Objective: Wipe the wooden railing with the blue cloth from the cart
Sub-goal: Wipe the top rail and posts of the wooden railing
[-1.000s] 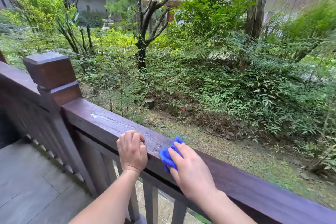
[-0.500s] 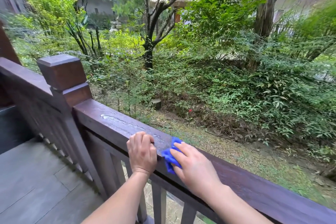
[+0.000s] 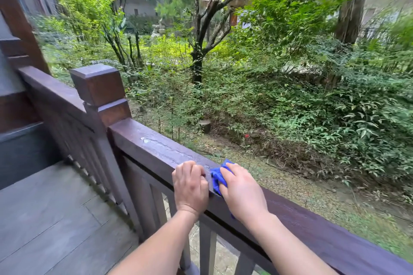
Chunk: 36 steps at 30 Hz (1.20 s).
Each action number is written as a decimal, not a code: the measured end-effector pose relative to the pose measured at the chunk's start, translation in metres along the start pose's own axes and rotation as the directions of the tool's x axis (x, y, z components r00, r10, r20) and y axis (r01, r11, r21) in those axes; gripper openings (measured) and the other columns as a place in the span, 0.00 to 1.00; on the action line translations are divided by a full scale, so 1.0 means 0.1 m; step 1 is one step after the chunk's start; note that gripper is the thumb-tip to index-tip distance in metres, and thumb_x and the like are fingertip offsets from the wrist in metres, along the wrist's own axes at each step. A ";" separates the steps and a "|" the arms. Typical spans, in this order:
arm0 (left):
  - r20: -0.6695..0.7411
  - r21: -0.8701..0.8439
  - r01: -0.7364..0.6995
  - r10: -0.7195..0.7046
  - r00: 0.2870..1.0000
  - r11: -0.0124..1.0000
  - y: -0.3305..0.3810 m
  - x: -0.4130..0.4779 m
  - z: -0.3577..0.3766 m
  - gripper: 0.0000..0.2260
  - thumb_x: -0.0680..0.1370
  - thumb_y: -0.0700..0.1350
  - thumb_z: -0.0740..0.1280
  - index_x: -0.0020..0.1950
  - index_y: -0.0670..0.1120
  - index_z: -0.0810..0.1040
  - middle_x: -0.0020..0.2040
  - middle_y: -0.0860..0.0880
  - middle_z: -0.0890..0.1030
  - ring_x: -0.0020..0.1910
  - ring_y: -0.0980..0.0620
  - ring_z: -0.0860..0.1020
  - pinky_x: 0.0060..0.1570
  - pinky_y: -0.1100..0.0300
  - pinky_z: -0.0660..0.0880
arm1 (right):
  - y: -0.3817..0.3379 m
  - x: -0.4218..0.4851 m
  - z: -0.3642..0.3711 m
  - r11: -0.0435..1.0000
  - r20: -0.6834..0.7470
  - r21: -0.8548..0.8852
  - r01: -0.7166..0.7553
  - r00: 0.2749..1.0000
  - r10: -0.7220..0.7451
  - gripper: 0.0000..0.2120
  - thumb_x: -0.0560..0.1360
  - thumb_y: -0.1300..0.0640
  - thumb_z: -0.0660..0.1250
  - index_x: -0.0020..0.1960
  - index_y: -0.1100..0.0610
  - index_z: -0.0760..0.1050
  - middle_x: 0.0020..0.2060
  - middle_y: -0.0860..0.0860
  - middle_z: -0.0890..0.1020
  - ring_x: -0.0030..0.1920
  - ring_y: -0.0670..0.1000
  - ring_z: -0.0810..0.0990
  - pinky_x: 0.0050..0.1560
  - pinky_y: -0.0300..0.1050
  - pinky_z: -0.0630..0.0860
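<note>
Wooden railing (image 3: 143,140) runs from the square-capped corner post (image 3: 99,87) at the left down toward the lower right of the head view, its dark top rail carrying a pale wet streak (image 3: 165,147) between the post and the hands. On that top rail lies the blue cloth (image 3: 217,177), bunched and pressed flat under the right hand (image 3: 242,194); only its left edge and a top corner show past the fingers, and a small scrap peeks out below the wrist. The right hand lies palm down with fingers spread over the cloth, bearing on it rather than pinching it. The left hand (image 3: 191,186) sits just beside the cloth on its left, curled into a loose fist with the knuckles on the rail's top and the fingers folded under (whether it grips the rail's edge cannot be told). The two hands are close, almost touching, with the strip of blue between them. Both bare forearms come up from the bottom edge. Below the rail stand the vertical balusters (image 3: 205,245), and to the left lies the grey plank deck (image 3: 55,214). Beyond the railing is a garden of green shrubs (image 3: 312,100) and a dark-trunked tree (image 3: 197,60), with gravelly ground (image 3: 301,187) near the rail.
</note>
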<state>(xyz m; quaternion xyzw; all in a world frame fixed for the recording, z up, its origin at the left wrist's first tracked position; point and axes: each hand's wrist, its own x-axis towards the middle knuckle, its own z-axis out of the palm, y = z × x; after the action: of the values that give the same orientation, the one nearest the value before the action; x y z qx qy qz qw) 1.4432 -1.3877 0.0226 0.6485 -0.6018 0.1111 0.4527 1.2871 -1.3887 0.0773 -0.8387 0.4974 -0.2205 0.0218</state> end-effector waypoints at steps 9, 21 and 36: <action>0.061 -0.262 -0.084 0.104 0.993 0.961 -0.22 0.05 -0.26 0.05 0.75 0.42 0.60 0.46 0.45 0.74 0.49 0.51 0.74 0.50 0.49 0.73 0.54 0.58 0.70 | -0.14 0.30 0.14 0.996 0.033 -0.046 0.071 0.997 -0.070 0.18 0.75 0.47 0.60 0.63 0.51 0.72 0.68 0.50 0.72 0.67 0.52 0.68 0.67 0.43 0.63; 0.255 0.112 0.022 -0.050 0.966 0.993 -2.36 2.00 -0.71 0.17 0.73 0.49 0.57 0.49 0.42 0.81 0.50 0.42 0.80 0.51 0.39 0.77 0.55 0.48 0.71 | -0.74 0.74 0.46 0.968 -0.071 -0.097 -0.232 0.972 0.225 0.17 0.70 0.52 0.73 0.58 0.54 0.79 0.61 0.52 0.79 0.60 0.56 0.77 0.60 0.50 0.74; 0.282 0.076 0.005 -0.026 0.959 0.997 -2.83 2.06 -0.34 0.12 0.72 0.47 0.56 0.44 0.52 0.80 0.49 0.52 0.80 0.50 0.45 0.74 0.49 0.50 0.70 | -1.09 0.98 0.66 0.952 -0.127 -0.155 -0.264 0.961 0.246 0.16 0.67 0.55 0.74 0.54 0.56 0.80 0.56 0.53 0.81 0.55 0.57 0.80 0.56 0.49 0.76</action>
<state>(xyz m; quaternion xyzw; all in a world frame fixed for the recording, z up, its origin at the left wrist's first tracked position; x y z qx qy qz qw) 1.7582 -1.5412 0.0552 0.6788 -0.6507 0.0360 0.3385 1.4424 -1.4283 0.0795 -0.7532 0.6192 -0.2166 -0.0481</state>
